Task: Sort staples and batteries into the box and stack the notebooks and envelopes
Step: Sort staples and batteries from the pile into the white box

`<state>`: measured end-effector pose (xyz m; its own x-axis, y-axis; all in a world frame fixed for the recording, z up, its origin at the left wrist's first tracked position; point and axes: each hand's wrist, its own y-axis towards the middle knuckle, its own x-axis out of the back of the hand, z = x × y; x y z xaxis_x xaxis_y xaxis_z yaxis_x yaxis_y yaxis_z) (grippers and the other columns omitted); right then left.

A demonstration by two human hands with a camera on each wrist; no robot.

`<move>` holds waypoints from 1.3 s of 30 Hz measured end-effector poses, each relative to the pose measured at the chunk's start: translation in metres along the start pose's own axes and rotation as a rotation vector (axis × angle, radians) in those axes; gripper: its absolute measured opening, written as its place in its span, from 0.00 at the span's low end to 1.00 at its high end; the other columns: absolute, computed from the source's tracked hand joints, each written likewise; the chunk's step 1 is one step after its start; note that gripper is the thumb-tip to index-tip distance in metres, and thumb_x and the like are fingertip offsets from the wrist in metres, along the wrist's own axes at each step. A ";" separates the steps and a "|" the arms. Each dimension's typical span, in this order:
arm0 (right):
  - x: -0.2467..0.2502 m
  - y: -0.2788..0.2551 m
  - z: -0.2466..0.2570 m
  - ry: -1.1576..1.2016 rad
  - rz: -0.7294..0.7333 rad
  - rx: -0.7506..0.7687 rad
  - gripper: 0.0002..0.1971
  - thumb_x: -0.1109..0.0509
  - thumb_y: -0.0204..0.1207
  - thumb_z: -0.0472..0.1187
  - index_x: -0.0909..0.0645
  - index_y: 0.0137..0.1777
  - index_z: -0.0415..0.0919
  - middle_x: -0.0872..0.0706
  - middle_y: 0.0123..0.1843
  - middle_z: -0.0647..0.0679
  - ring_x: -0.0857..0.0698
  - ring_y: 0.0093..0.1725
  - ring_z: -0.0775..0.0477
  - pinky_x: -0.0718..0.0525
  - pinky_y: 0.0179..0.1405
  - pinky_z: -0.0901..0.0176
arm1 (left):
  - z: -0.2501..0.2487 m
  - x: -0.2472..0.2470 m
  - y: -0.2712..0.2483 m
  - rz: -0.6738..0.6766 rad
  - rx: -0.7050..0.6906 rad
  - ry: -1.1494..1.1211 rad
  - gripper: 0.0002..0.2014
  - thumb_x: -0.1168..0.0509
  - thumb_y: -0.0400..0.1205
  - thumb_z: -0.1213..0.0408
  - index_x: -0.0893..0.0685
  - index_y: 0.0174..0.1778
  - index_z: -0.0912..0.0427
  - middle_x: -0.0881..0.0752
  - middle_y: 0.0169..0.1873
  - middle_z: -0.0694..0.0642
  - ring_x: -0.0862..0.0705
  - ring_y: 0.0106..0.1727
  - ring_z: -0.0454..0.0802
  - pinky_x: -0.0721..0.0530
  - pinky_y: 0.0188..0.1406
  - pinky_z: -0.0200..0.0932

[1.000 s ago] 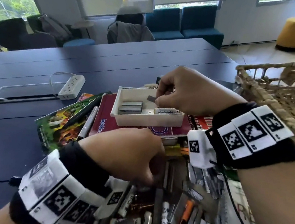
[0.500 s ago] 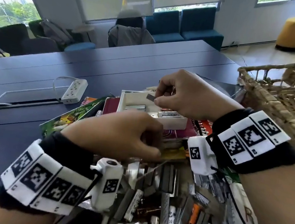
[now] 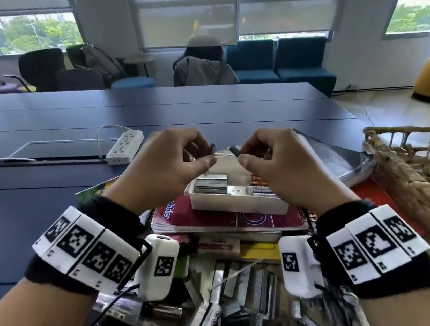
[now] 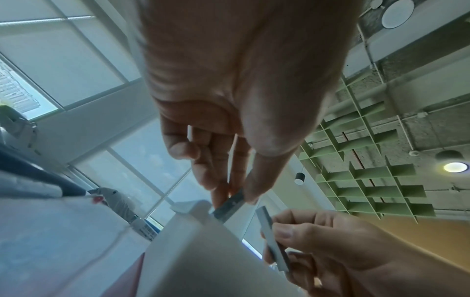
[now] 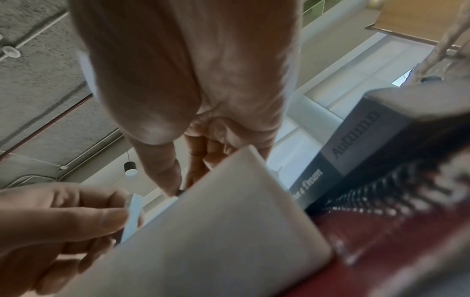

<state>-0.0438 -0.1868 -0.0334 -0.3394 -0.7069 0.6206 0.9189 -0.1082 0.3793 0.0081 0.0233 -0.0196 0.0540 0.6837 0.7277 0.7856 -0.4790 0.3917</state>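
Head view: above the white rectangular plastic box [image 3: 236, 202], which sits on a maroon spiral notebook [image 3: 218, 218] on the dark blue desk [image 3: 42, 195], the left hand [image 3: 170, 168] pinches a grey metal staple strip [image 3: 212, 149] and the right hand [image 3: 283, 168] pinches a second grey staple strip [image 3: 235, 150]. Each should probably be lowered flat onto the stacked strips [image 3: 211, 185] in the box's left compartment, long axis matching theirs.

Left wrist view: the left hand's strip [image 4: 230, 204] slants down toward the box wall [image 4: 193, 251]; the right hand's strip [image 4: 271, 237] stands steeply on end.

Right wrist view: only the dark tip of its strip [image 5: 180, 192] shows behind the box; its direction is unclear.
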 end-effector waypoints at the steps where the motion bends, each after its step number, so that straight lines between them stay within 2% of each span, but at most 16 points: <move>1: -0.003 0.001 -0.001 -0.007 -0.006 0.002 0.03 0.22 0.78 0.44 0.12 0.44 0.48 0.11 0.36 0.54 0.19 0.29 0.64 0.25 0.28 0.75 | 0.000 0.000 0.000 0.006 -0.010 0.027 0.03 0.23 0.80 0.56 0.11 0.46 0.47 0.10 0.36 0.40 0.13 0.37 0.39 0.15 0.43 0.39; 3: -0.007 0.001 -0.002 -0.017 -0.008 0.001 0.03 0.22 0.78 0.45 0.12 0.44 0.48 0.11 0.36 0.54 0.19 0.29 0.64 0.27 0.28 0.74 | 0.000 -0.002 -0.001 0.045 -0.029 0.082 0.03 0.23 0.80 0.56 0.10 0.46 0.45 0.10 0.38 0.37 0.14 0.36 0.39 0.17 0.40 0.40; 6: -0.011 0.001 -0.004 -0.014 0.003 0.002 0.03 0.22 0.78 0.45 0.12 0.44 0.49 0.11 0.38 0.54 0.19 0.27 0.63 0.25 0.28 0.73 | 0.001 -0.002 -0.002 0.166 -0.042 0.179 0.03 0.23 0.79 0.57 0.10 0.45 0.43 0.13 0.35 0.34 0.19 0.34 0.31 0.29 0.35 0.33; 8: -0.012 0.001 -0.005 -0.015 -0.003 0.008 0.03 0.22 0.78 0.45 0.12 0.43 0.50 0.10 0.37 0.55 0.19 0.27 0.62 0.25 0.28 0.73 | 0.001 -0.001 -0.002 0.219 -0.051 0.206 0.03 0.23 0.78 0.57 0.10 0.44 0.43 0.15 0.35 0.36 0.21 0.37 0.29 0.32 0.34 0.31; 13: -0.014 0.001 -0.007 -0.021 -0.016 0.015 0.04 0.22 0.78 0.46 0.11 0.43 0.50 0.10 0.37 0.56 0.17 0.31 0.61 0.22 0.34 0.65 | 0.000 0.002 -0.002 0.254 -0.088 0.220 0.03 0.23 0.79 0.57 0.09 0.44 0.42 0.15 0.38 0.36 0.22 0.41 0.26 0.32 0.37 0.32; 18: -0.014 0.000 -0.007 -0.010 0.008 0.016 0.03 0.22 0.78 0.46 0.11 0.43 0.50 0.11 0.37 0.56 0.17 0.31 0.61 0.22 0.34 0.66 | 0.003 0.002 0.000 0.267 -0.072 0.223 0.05 0.25 0.79 0.56 0.07 0.47 0.41 0.14 0.37 0.34 0.19 0.41 0.31 0.28 0.38 0.36; 23: -0.015 0.000 -0.007 -0.013 0.016 0.020 0.03 0.22 0.79 0.45 0.11 0.43 0.50 0.10 0.37 0.57 0.16 0.32 0.60 0.20 0.35 0.65 | 0.003 0.005 -0.001 0.211 -0.083 0.233 0.02 0.26 0.80 0.54 0.10 0.46 0.41 0.17 0.36 0.34 0.20 0.39 0.28 0.28 0.39 0.38; 26: -0.016 0.000 -0.006 -0.043 0.003 0.027 0.02 0.21 0.78 0.44 0.10 0.44 0.50 0.11 0.36 0.59 0.15 0.34 0.60 0.19 0.38 0.65 | 0.005 0.004 0.000 0.157 -0.071 0.261 0.05 0.28 0.81 0.54 0.10 0.52 0.42 0.19 0.44 0.39 0.20 0.42 0.36 0.22 0.44 0.44; 29: -0.018 0.002 -0.004 -0.059 0.002 0.034 0.02 0.22 0.79 0.41 0.09 0.46 0.50 0.10 0.37 0.58 0.13 0.36 0.59 0.19 0.36 0.67 | 0.007 0.004 0.000 0.136 -0.024 0.282 0.13 0.29 0.82 0.54 0.13 0.62 0.42 0.19 0.54 0.40 0.18 0.49 0.40 0.17 0.54 0.51; 31: -0.020 0.002 -0.003 -0.074 0.002 0.045 0.03 0.22 0.79 0.40 0.09 0.48 0.50 0.10 0.38 0.58 0.13 0.37 0.58 0.20 0.35 0.69 | 0.008 0.004 0.000 0.168 -0.001 0.291 0.17 0.30 0.81 0.55 0.15 0.67 0.43 0.17 0.55 0.42 0.17 0.52 0.42 0.16 0.59 0.54; 33: -0.023 0.002 -0.002 -0.101 0.004 0.061 0.05 0.23 0.79 0.39 0.08 0.50 0.50 0.10 0.39 0.58 0.13 0.38 0.58 0.19 0.38 0.64 | 0.009 0.002 -0.001 0.209 0.015 0.298 0.20 0.30 0.81 0.55 0.17 0.70 0.45 0.16 0.56 0.44 0.18 0.55 0.45 0.18 0.62 0.53; 36: -0.027 0.002 -0.001 -0.126 0.022 0.058 0.07 0.24 0.79 0.38 0.08 0.52 0.51 0.10 0.39 0.55 0.13 0.37 0.54 0.15 0.41 0.57 | 0.009 0.001 0.000 0.222 0.023 0.287 0.23 0.30 0.80 0.57 0.18 0.73 0.48 0.17 0.56 0.46 0.18 0.56 0.46 0.19 0.60 0.49; 39: -0.029 0.003 0.002 -0.176 0.024 0.066 0.10 0.24 0.80 0.38 0.08 0.55 0.52 0.10 0.43 0.55 0.15 0.40 0.57 0.21 0.41 0.70 | 0.010 0.000 0.000 0.212 0.013 0.291 0.24 0.31 0.80 0.59 0.19 0.74 0.50 0.17 0.56 0.48 0.19 0.55 0.47 0.23 0.55 0.44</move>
<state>-0.0317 -0.1653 -0.0492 -0.3530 -0.5746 0.7384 0.9138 -0.0423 0.4039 0.0143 0.0286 -0.0248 0.0399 0.3839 0.9225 0.7835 -0.5850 0.2096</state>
